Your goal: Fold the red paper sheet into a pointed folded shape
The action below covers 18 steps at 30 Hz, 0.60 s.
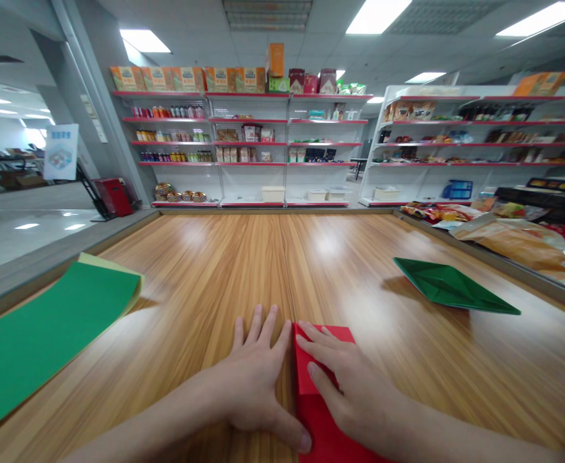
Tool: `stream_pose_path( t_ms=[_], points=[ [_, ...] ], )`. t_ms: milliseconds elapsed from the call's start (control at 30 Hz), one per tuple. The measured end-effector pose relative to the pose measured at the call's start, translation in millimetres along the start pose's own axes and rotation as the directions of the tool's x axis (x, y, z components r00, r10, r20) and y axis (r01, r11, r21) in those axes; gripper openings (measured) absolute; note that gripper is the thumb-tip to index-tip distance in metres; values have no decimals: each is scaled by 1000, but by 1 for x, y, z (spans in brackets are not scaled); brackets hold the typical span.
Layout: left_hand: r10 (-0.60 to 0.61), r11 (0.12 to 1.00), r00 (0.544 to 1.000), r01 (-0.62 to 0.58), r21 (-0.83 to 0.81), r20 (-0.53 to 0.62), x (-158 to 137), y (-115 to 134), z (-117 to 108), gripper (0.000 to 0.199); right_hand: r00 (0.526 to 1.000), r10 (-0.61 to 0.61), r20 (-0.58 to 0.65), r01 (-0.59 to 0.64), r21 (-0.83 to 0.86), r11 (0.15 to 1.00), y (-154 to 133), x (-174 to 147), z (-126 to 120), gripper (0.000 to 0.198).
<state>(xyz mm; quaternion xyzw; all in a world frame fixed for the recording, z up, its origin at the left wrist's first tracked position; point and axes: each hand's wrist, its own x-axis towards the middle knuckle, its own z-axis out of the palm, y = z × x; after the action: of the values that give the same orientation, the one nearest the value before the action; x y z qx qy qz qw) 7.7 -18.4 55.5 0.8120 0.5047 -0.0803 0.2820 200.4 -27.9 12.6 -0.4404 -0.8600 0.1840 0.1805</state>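
Note:
A sheet of red paper [307,376], folded into layers, lies on the wooden table in front of me. My right hand [340,370] rests on top of it with the fingers stretched out over its upper part. Along the paper's left edge, my left hand [258,373] lies with fingers spread on the table and its thumb on the red paper. Part of the red paper is hidden under my right hand and forearm. Off to the right sits a folded green paper piece [448,283], pointed at both ends.
Green paper sheets [55,328] with a yellowish sheet under them lie at the left, their far edge curling up. A raised rim borders the table [215,270]. Packaged snacks [513,241] are beyond the right edge; stocked shelves [248,120] stand behind.

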Motion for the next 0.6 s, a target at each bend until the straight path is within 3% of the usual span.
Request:
stream_pose_path(
  t_ms=[133,300,600],
  points=[
    [21,1000,999,-20,7,-30,0,-1,5,135,999,40,12,-39,-27,999,0,-2,5,49],
    [11,1000,995,-11,6,-101,2,-2,13,131,1000,29,0,-29,-35,999,1,-1,6,50],
    [-9,1000,992,10,7,-127,5,-4,17,126,997,-2,78,8,-76,997,-5,0,-2,51]
  ],
)
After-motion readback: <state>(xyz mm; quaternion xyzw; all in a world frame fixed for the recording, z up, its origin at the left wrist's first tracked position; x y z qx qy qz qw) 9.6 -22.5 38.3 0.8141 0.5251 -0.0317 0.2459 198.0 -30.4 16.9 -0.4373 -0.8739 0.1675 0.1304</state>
